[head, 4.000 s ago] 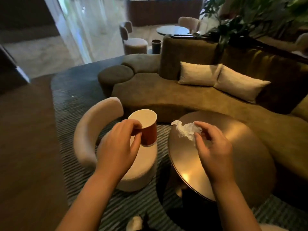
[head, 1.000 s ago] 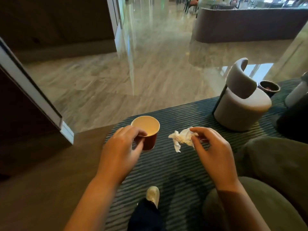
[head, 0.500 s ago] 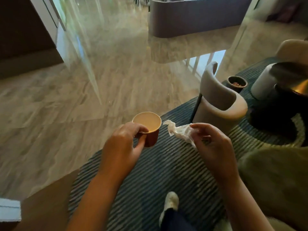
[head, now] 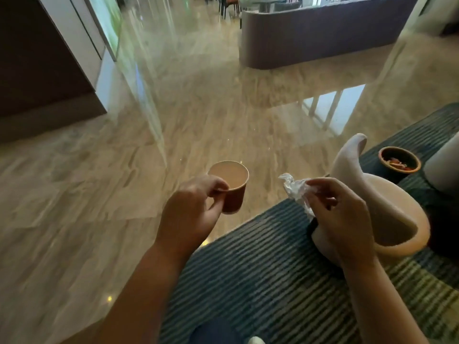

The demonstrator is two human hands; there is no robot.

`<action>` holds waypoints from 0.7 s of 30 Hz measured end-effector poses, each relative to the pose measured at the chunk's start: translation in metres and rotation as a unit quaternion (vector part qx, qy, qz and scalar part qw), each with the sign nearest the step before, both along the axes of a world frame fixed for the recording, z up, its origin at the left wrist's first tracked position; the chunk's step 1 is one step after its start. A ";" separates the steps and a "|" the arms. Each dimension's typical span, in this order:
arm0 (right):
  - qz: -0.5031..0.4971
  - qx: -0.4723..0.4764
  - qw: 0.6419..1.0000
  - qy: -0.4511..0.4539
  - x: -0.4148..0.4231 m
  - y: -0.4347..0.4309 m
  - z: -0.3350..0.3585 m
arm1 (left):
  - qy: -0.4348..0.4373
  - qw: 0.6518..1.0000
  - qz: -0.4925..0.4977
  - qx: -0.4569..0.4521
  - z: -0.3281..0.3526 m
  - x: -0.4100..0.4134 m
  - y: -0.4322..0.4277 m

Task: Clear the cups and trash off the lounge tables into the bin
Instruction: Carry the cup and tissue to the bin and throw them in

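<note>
Plainly, both hands were loaded: the left hand (head: 196, 207) curled thumb and fingers round the rim and wall of a red-brown paper cup (head: 233, 192), held upright above the floor, while the right hand (head: 340, 214) pinched a crumpled white tissue (head: 294, 188) between thumb and fingertips, the other fingers loosely bent. The likely bin (head: 400, 161), small, dark and round with reddish scraps inside, stood beyond a pale curved chair (head: 395, 219), well apart from both hands. The fingertip hold on the paper cup looked the weaker point; a tilt could spill any dregs, though whether liquid remained inside could not be told. The tissue, caught only by one end, could slip loose, and the chair stood between the person and the bin, so a knock seemed possible. Underfoot lay a dark striped rug (head: 273, 269) meeting a glossy marble floor (head: 173, 135), with a curved dark counter (head: 310, 38) farther off.
</note>
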State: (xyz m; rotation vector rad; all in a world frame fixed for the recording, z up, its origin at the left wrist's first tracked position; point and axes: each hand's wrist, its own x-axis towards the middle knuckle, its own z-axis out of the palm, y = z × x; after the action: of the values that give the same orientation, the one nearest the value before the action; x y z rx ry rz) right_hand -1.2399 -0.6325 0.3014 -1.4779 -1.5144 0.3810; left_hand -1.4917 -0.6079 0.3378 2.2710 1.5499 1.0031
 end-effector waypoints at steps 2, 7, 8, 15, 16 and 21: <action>0.021 0.000 1.000 -0.006 0.003 0.048 -0.001 | 0.001 1.000 0.013 -0.004 -0.001 0.003 0.040; 0.030 -0.007 1.000 -0.004 0.015 0.179 -0.017 | -0.012 1.000 0.018 -0.003 -0.017 0.017 0.170; 0.023 -0.009 1.000 -0.002 0.018 0.206 -0.020 | -0.012 1.000 0.014 -0.003 -0.020 0.021 0.200; -0.052 -0.027 0.998 -0.008 0.058 0.377 -0.015 | -0.009 0.997 -0.062 -0.034 -0.022 0.074 0.412; -0.064 -0.023 0.998 -0.003 0.068 0.399 -0.012 | -0.007 0.996 -0.078 -0.036 -0.022 0.087 0.440; -0.140 -0.027 0.990 -0.004 0.119 0.479 -0.007 | 0.011 0.989 -0.144 -0.024 -0.022 0.162 0.554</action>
State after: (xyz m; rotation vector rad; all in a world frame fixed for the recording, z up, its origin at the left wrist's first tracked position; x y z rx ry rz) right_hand -1.1208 -0.1540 0.2942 -1.7081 -1.2879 0.2495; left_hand -1.3297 -0.0543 0.3153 2.3908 1.1920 0.8551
